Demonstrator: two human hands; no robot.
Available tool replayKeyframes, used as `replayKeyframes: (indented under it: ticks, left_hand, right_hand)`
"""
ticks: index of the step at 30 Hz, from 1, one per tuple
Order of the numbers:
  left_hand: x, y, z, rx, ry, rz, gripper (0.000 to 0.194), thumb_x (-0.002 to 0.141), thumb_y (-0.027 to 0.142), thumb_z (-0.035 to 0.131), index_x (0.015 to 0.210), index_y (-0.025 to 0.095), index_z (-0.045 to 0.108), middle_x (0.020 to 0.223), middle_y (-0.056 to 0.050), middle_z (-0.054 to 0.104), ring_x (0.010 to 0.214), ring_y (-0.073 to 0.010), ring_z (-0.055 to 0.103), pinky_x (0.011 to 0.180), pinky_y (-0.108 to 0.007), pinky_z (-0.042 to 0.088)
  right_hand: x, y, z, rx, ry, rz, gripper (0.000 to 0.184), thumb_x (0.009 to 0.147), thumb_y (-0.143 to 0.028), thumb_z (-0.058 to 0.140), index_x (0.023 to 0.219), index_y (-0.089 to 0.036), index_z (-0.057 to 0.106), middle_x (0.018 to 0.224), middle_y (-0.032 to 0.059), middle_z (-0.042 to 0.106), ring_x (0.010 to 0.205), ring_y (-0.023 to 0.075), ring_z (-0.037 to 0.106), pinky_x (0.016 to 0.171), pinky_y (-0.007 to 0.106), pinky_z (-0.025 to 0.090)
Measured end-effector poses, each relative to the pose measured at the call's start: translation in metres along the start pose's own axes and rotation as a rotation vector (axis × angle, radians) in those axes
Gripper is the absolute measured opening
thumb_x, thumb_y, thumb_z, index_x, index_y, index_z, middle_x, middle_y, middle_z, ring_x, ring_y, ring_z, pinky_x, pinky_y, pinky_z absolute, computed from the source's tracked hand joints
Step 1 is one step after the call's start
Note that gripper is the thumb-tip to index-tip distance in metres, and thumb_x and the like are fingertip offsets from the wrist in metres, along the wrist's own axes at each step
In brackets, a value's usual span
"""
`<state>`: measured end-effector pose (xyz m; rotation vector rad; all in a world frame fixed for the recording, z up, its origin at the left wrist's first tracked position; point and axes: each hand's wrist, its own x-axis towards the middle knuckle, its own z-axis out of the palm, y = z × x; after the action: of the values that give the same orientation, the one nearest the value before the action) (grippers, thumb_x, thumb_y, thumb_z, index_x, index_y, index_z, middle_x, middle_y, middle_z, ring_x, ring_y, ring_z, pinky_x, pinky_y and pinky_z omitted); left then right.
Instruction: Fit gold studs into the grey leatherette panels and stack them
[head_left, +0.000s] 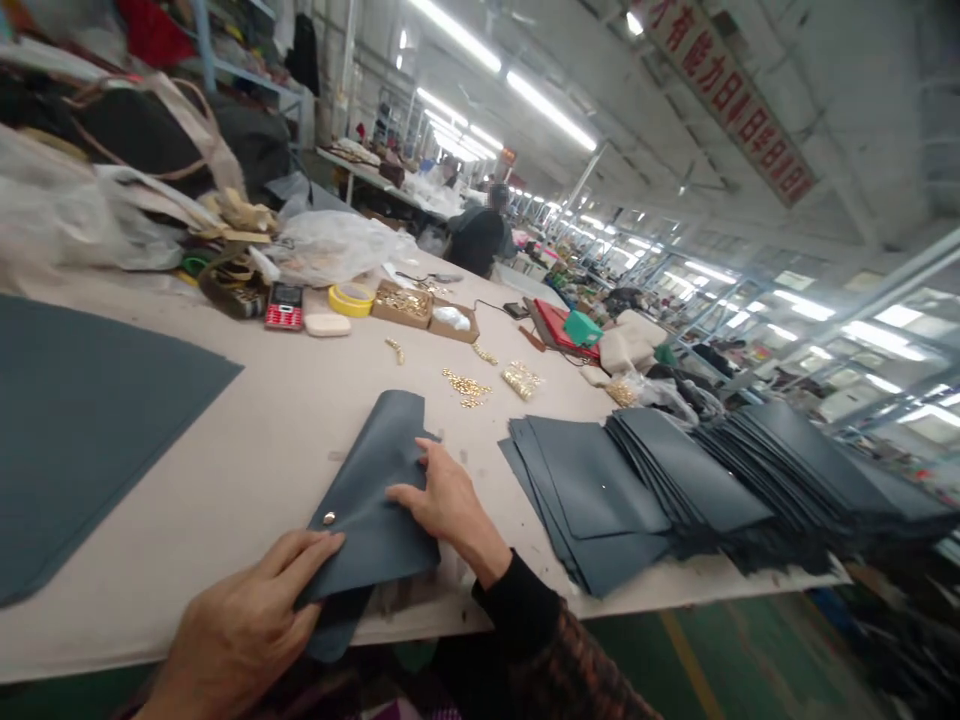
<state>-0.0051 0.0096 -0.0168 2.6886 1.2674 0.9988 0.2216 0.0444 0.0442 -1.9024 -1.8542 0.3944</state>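
A dark teal leather piece (pixel 375 480) with a small metal snap lies folded at the near edge of the worktable (pixel 247 430). My left hand (pixel 240 625) grips its near left corner, thumb on top beside the snap. My right hand (pixel 446 500) presses flat on the piece's right side, fingers spread. Just to the right, a fanned stack of the same leather pieces (pixel 637 490) runs along the table. Loose gold metal fittings (pixel 466 385) are scattered beyond the piece.
A large dark teal sheet (pixel 82 420) covers the table's left. Behind stand small boxes of fittings (pixel 405 303), a yellow tape roll (pixel 351 298), a red phone (pixel 284 305) and plastic bags (pixel 330 245). A person in dark clothing (pixel 480 235) works farther back.
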Motion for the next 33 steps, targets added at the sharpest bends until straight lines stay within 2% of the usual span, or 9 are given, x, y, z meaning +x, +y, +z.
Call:
replayKeyframes:
  ticks: [4, 7, 10, 13, 16, 18, 20, 26, 33]
  left_hand:
    - [0.009, 0.019, 0.006, -0.130, -0.049, 0.045, 0.045, 0.081, 0.014, 0.054, 0.124, 0.028, 0.052, 0.118, -0.002, 0.065, 0.092, -0.0184, 0.071, 0.073, -0.025, 0.057]
    - [0.020, 0.043, -0.003, -0.335, -0.068, -0.107, 0.050, 0.084, 0.029, 0.061, 0.132, 0.026, 0.045, 0.118, -0.005, 0.063, 0.097, -0.0199, 0.067, 0.083, -0.030, 0.056]
    - [0.025, 0.057, -0.014, -0.560, -0.150, -0.321, 0.050, 0.091, 0.025, 0.047, 0.139, 0.022, 0.032, 0.102, -0.002, 0.064, 0.068, -0.0120, 0.062, 0.066, -0.026, 0.054]
    - [0.024, 0.057, -0.019, -0.670, -0.177, -0.423, 0.052, 0.092, 0.014, 0.034, 0.143, 0.019, 0.025, 0.096, -0.001, 0.065, 0.070, -0.0114, 0.060, 0.070, -0.027, 0.052]
    - [0.020, 0.055, -0.019, -0.753, -0.187, -0.455, 0.060, 0.092, 0.012, 0.033, 0.148, 0.020, 0.015, 0.102, -0.004, 0.067, 0.076, -0.0120, 0.061, 0.077, -0.030, 0.051]
    - [0.018, 0.054, -0.017, -0.824, -0.188, -0.483, 0.063, 0.093, 0.014, 0.035, 0.151, 0.021, 0.009, 0.106, -0.005, 0.068, 0.082, -0.0129, 0.064, 0.082, -0.032, 0.051]
    - [0.019, 0.055, -0.016, -0.865, -0.183, -0.516, 0.063, 0.094, 0.017, 0.036, 0.151, 0.021, 0.010, 0.109, -0.006, 0.068, 0.087, -0.0138, 0.066, 0.086, -0.033, 0.051]
    - [0.022, 0.051, -0.019, -0.803, -0.168, -0.497, 0.067, 0.096, 0.021, 0.038, 0.153, 0.021, 0.004, 0.119, -0.010, 0.068, 0.109, -0.0185, 0.064, 0.098, -0.038, 0.047]
    - [0.013, 0.037, -0.030, -0.725, -0.107, -0.570, 0.075, 0.089, 0.009, 0.034, 0.154, 0.016, -0.003, 0.104, -0.009, 0.070, 0.092, -0.0208, 0.067, 0.083, -0.034, 0.052]
  right_hand:
    - [0.001, 0.023, -0.015, 0.258, 0.016, 0.153, 0.069, 0.071, -0.013, 0.072, 0.136, -0.020, 0.049, 0.118, 0.0083, 0.065, 0.086, 0.0183, 0.064, 0.081, 0.033, 0.054]
    - [-0.003, 0.050, -0.064, 0.232, 0.134, 0.098, 0.060, 0.073, -0.013, 0.066, 0.131, -0.021, 0.055, 0.118, 0.0075, 0.067, 0.086, 0.0185, 0.065, 0.083, 0.035, 0.054]
    - [-0.011, 0.102, -0.144, 0.011, 0.213, 0.084, 0.050, 0.076, -0.022, 0.064, 0.126, -0.021, 0.061, 0.115, 0.0098, 0.069, 0.102, 0.0258, 0.065, 0.091, 0.042, 0.050]
    - [-0.017, 0.169, -0.220, -0.361, 0.242, 0.309, 0.043, 0.077, -0.027, 0.065, 0.120, -0.020, 0.067, 0.106, 0.0188, 0.071, 0.097, 0.0336, 0.067, 0.080, 0.047, 0.049]
    - [-0.027, 0.201, -0.252, -0.721, 0.333, 0.325, 0.037, 0.083, -0.031, 0.057, 0.114, -0.015, 0.070, 0.112, 0.0307, 0.065, 0.097, 0.0390, 0.066, 0.073, 0.052, 0.046]
    - [-0.035, 0.187, -0.235, -0.658, 0.321, 0.347, 0.036, 0.080, -0.036, 0.062, 0.109, -0.017, 0.072, 0.105, 0.0270, 0.069, 0.088, 0.0366, 0.068, 0.072, 0.049, 0.048]
    - [-0.041, 0.148, -0.192, -0.381, 0.232, 0.308, 0.033, 0.077, -0.041, 0.066, 0.105, -0.023, 0.073, 0.090, 0.0160, 0.074, 0.076, 0.0291, 0.070, 0.071, 0.043, 0.052]
    - [-0.051, 0.000, -0.045, 0.306, -0.129, -0.282, 0.025, 0.087, -0.030, 0.061, 0.109, -0.020, 0.069, 0.091, 0.0041, 0.074, 0.076, 0.0162, 0.068, 0.073, 0.029, 0.054]
    - [-0.037, -0.056, 0.007, 0.496, -0.287, -0.466, 0.022, 0.089, -0.013, 0.059, 0.106, -0.023, 0.070, 0.098, 0.0023, 0.073, 0.087, 0.0146, 0.067, 0.079, 0.025, 0.051]
